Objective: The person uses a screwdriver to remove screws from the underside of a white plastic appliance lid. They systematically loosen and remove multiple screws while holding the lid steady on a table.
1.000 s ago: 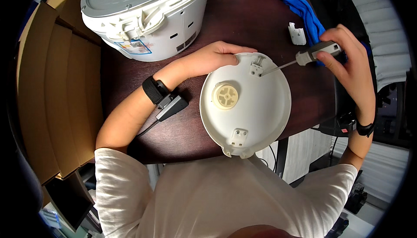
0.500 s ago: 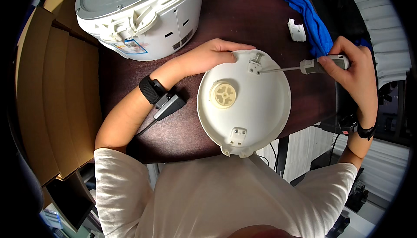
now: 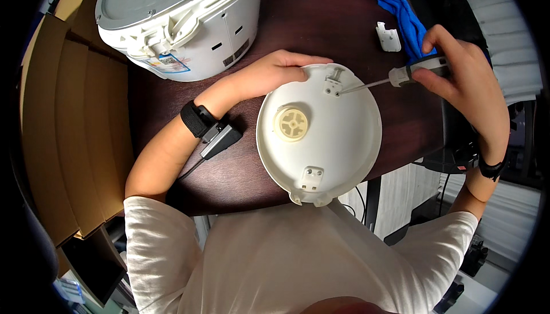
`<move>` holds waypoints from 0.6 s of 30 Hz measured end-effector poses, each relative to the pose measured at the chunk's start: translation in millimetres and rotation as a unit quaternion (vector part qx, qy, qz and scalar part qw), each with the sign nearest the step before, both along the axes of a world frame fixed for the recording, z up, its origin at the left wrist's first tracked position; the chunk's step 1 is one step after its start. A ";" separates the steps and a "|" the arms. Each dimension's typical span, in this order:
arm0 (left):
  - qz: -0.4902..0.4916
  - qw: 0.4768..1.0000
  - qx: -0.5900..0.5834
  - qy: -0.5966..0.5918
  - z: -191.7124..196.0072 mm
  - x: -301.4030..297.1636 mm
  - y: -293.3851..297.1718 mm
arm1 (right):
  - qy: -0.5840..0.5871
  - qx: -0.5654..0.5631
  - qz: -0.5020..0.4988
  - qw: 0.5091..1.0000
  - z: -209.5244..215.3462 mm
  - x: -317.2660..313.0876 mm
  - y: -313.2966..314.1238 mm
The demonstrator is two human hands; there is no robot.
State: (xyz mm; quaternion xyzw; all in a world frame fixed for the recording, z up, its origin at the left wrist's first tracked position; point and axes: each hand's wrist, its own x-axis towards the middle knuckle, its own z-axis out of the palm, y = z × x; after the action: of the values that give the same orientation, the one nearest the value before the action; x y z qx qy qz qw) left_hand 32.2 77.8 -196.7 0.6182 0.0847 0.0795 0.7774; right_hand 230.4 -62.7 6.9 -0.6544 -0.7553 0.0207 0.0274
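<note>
At frame centre, the round white appliance lid (image 3: 319, 133) is lying underside-up on the dark table (image 3: 321, 22). The left hand (image 3: 274, 73) is reaching in from the left, fingers pressing flat on the lid's upper-left rim. At upper right, the right hand (image 3: 465, 87) is pinching the screwdriver (image 3: 395, 77), lying nearly level, tip pointing left into the lid's hinge bracket (image 3: 332, 85).

Single view: head-worn fisheye, left of pair. Looks steeply down over own chest onto dark tabletop (image 3: 321, 33). Close range: white round lid (image 3: 319, 133) near frame centre, left hand (image 3: 275, 73) and right hand (image 3: 464, 85) beside it. Forearms enter from lower edge. Straight edges bow toward rim; corners black. No second view to compare.
</note>
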 end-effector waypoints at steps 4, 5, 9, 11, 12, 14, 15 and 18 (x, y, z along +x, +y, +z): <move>-0.003 1.000 0.003 -0.006 -3.8 1.0 0.9 | -0.026 0.040 0.072 0.996 -0.5 -1.5 3.3; -0.003 1.000 -0.004 -0.009 -4.8 1.2 1.0 | -0.031 0.047 0.086 0.995 -1.1 -1.7 3.8; -0.004 1.000 -0.005 -0.009 -4.1 1.2 0.5 | -0.067 0.061 0.120 0.989 1.9 -13.1 2.8; -0.004 1.000 -0.007 -0.008 -3.0 0.8 -0.3 | -0.088 0.070 0.140 0.984 3.1 -22.0 -1.1; -0.004 1.000 -0.006 -0.013 -3.3 0.5 -0.1 | -0.093 0.074 0.144 0.982 2.7 -25.4 -3.6; -0.005 1.000 -0.005 -0.024 -4.1 0.3 0.5 | -0.066 0.088 0.145 0.983 -0.3 -26.5 -4.8; -0.005 1.000 -0.006 -0.023 -4.9 0.6 0.7 | -0.035 0.097 0.142 0.985 -4.7 -24.8 -5.9; -0.004 1.000 -0.008 -0.020 -4.8 0.9 0.7 | 0.012 0.054 0.050 0.997 -3.0 -13.9 -9.7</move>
State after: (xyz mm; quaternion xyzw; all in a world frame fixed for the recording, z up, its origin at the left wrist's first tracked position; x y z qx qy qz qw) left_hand 33.1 78.6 -201.4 0.6103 0.0674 0.0879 0.7844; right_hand 216.5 -72.4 3.9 -0.6134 -0.7865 -0.0110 0.0704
